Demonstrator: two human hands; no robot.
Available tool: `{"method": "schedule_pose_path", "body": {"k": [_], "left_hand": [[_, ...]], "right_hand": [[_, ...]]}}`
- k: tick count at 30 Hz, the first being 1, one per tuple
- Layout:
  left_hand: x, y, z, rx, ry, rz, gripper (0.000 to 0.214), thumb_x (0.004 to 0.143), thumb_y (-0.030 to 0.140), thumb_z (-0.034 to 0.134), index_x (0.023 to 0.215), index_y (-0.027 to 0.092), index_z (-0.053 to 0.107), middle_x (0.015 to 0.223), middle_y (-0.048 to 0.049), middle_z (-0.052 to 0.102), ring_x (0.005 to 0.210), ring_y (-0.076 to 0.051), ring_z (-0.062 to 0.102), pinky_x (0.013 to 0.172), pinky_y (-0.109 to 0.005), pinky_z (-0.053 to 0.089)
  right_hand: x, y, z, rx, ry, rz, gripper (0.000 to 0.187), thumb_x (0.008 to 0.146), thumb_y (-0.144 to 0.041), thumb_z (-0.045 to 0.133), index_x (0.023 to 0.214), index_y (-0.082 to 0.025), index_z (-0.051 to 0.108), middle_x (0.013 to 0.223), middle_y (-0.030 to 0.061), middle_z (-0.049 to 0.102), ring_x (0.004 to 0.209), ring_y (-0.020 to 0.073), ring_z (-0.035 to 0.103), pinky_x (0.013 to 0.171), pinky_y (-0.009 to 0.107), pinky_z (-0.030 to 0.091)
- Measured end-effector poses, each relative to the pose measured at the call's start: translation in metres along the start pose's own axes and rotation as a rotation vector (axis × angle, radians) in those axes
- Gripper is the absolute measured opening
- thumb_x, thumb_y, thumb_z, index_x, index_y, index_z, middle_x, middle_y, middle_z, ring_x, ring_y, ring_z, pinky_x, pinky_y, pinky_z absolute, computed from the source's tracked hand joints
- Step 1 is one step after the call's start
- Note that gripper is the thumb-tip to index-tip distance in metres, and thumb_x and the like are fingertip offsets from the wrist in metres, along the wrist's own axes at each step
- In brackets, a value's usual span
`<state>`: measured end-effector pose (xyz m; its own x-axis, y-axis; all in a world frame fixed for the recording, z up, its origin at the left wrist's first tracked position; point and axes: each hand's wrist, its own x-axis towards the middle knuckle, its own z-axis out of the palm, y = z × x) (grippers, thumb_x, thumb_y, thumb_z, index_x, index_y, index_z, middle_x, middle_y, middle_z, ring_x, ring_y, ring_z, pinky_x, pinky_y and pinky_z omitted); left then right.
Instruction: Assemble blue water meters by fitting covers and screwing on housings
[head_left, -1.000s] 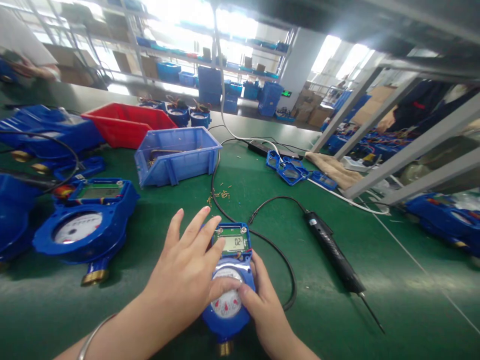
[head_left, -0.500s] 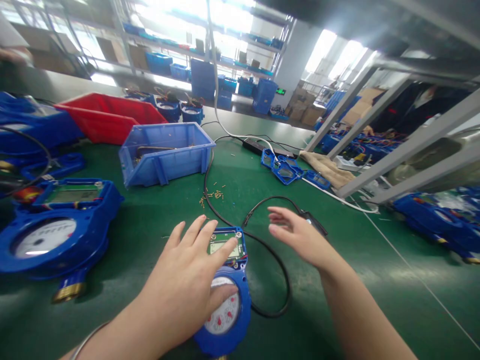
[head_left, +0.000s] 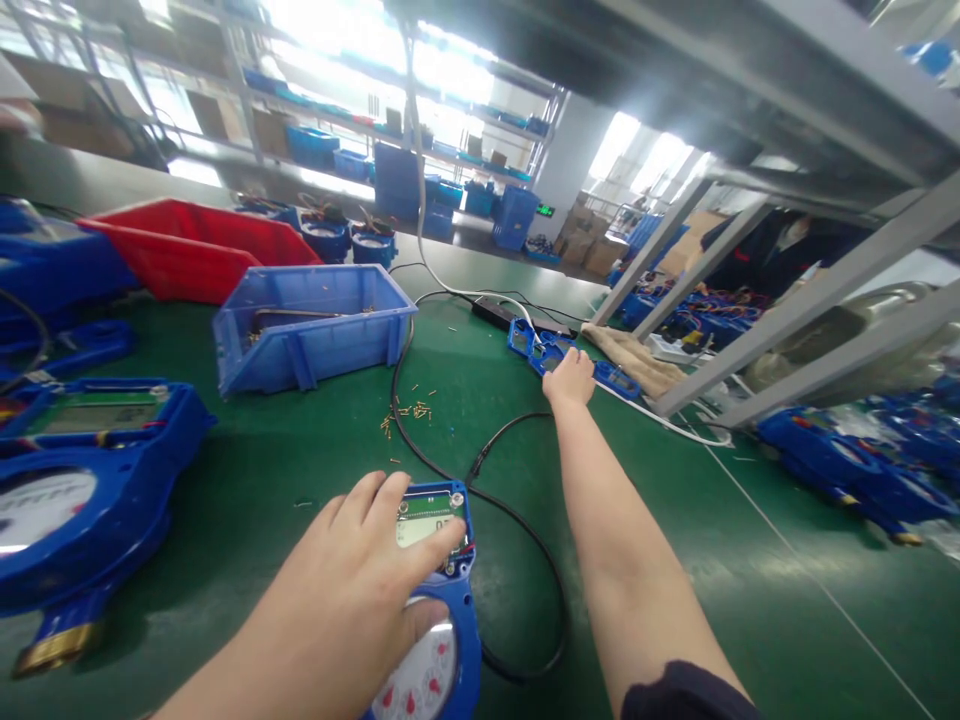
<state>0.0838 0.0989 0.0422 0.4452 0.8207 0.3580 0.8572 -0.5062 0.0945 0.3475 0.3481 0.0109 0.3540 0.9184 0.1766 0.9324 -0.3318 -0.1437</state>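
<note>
My left hand (head_left: 352, 590) lies over a blue water meter (head_left: 466, 635), its fingers curled over the left side and its thumb on the round dial with red pointers. The meter's upper housing has no lid, so a green circuit board and a lit display (head_left: 424, 530) show beside my index finger. Farther off, my right arm is stretched out and my right hand (head_left: 571, 380) closes over one of several blue window-framed covers (head_left: 523, 338). Its fingertips are partly hidden. Another blue cover (head_left: 616, 380) lies just right of that hand.
Small brass screws (head_left: 412, 410) lie scattered mid-table. A black cable (head_left: 551, 560) loops right of the meter. Blue bin (head_left: 322, 345) and red bin (head_left: 202, 250) stand back left; a larger meter (head_left: 97, 500) is left. Grey rack posts (head_left: 810, 310) and a cloth (head_left: 637, 360) are right.
My right hand has moved forward from beside the meter to the blue covers, and its fingers have closed down. My left hand stays on the meter. The view has shifted slightly.
</note>
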Motion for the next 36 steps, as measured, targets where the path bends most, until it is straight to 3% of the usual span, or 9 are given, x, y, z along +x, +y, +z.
{"method": "schedule_pose_path", "body": {"k": [10,17,20,22,24,27,32,34,36], "left_hand": [[-0.004,0.001,0.008,-0.066,0.003,-0.033,0.055,0.062,0.027,0.076,0.114,0.034,0.059,0.134,-0.0195,0.042,0.116,-0.041,0.048,0.085,-0.055,0.048],[-0.008,0.001,-0.002,-0.087,0.058,-0.050,0.071,0.066,0.032,0.073,0.130,0.033,0.042,0.142,-0.0152,0.032,0.123,-0.039,0.040,0.092,-0.062,0.041],[-0.006,0.000,-0.018,-0.108,0.170,-0.014,0.055,0.074,0.039,0.064,0.124,0.023,0.048,0.133,-0.0152,0.044,0.127,-0.038,0.036,0.098,-0.064,0.033],[-0.002,-0.002,-0.028,-0.142,0.290,-0.011,0.028,0.080,0.038,0.058,0.103,0.021,0.059,0.112,-0.0109,0.059,0.117,-0.034,0.047,0.098,-0.061,0.034],[0.004,-0.005,-0.035,-0.170,0.426,-0.077,0.011,0.083,0.030,0.055,0.085,0.020,0.060,0.092,-0.0064,0.062,0.097,-0.026,0.058,0.091,-0.050,0.044],[0.013,-0.015,-0.036,-0.150,0.575,-0.262,0.017,0.085,0.018,0.049,0.095,0.018,0.062,0.094,-0.0076,0.060,0.088,-0.021,0.059,0.081,-0.038,0.051],[0.016,-0.040,-0.023,-0.100,0.423,-0.382,0.048,0.082,0.026,0.049,0.127,0.011,0.047,0.136,-0.0201,0.039,0.124,-0.038,0.040,0.099,-0.055,0.040],[0.014,-0.047,-0.020,-0.077,0.385,-0.366,0.044,0.081,0.033,0.052,0.119,0.011,0.055,0.133,-0.0202,0.046,0.129,-0.042,0.032,0.102,-0.063,0.030],[0.013,-0.049,-0.019,-0.147,0.377,-0.332,0.027,0.083,0.038,0.051,0.091,0.018,0.066,0.108,-0.0131,0.065,0.119,-0.038,0.047,0.103,-0.065,0.026]], "right_hand": [[0.009,0.016,0.023,-0.041,-0.121,0.239,0.031,0.089,-0.032,0.053,0.114,-0.015,0.054,0.115,0.0084,0.057,0.099,0.0207,0.058,0.084,0.042,0.050],[-0.013,0.020,0.024,-0.031,-0.180,0.159,0.032,0.089,-0.032,0.053,0.116,-0.016,0.054,0.117,0.0086,0.056,0.101,0.0212,0.058,0.086,0.043,0.049],[-0.022,0.021,0.021,-0.014,-0.212,0.098,0.031,0.089,-0.032,0.053,0.116,-0.017,0.054,0.119,0.0087,0.055,0.103,0.0214,0.057,0.087,0.044,0.048],[-0.028,0.020,0.019,-0.006,-0.226,0.064,0.032,0.089,-0.032,0.053,0.117,-0.017,0.053,0.120,0.0089,0.055,0.104,0.0219,0.056,0.088,0.044,0.048],[-0.034,0.017,0.017,-0.004,-0.224,0.038,0.033,0.089,-0.033,0.054,0.118,-0.017,0.053,0.121,0.0091,0.054,0.105,0.0225,0.056,0.088,0.045,0.047],[-0.043,0.011,0.017,-0.004,-0.191,0.009,0.034,0.088,-0.034,0.054,0.117,-0.016,0.053,0.120,0.0091,0.054,0.106,0.0228,0.055,0.089,0.046,0.047],[-0.055,0.004,0.015,0.060,-0.134,-0.072,0.030,0.089,-0.033,0.053,0.113,-0.016,0.055,0.116,0.0085,0.057,0.101,0.0209,0.057,0.086,0.043,0.049],[-0.060,0.002,0.010,0.119,-0.115,-0.116,0.028,0.089,-0.032,0.053,0.112,-0.016,0.056,0.114,0.0081,0.058,0.098,0.0196,0.059,0.084,0.041,0.050],[-0.069,-0.003,-0.001,0.193,-0.087,-0.180,0.026,0.090,-0.032,0.052,0.110,-0.015,0.056,0.112,0.0076,0.058,0.095,0.0188,0.059,0.082,0.040,0.050]]}}
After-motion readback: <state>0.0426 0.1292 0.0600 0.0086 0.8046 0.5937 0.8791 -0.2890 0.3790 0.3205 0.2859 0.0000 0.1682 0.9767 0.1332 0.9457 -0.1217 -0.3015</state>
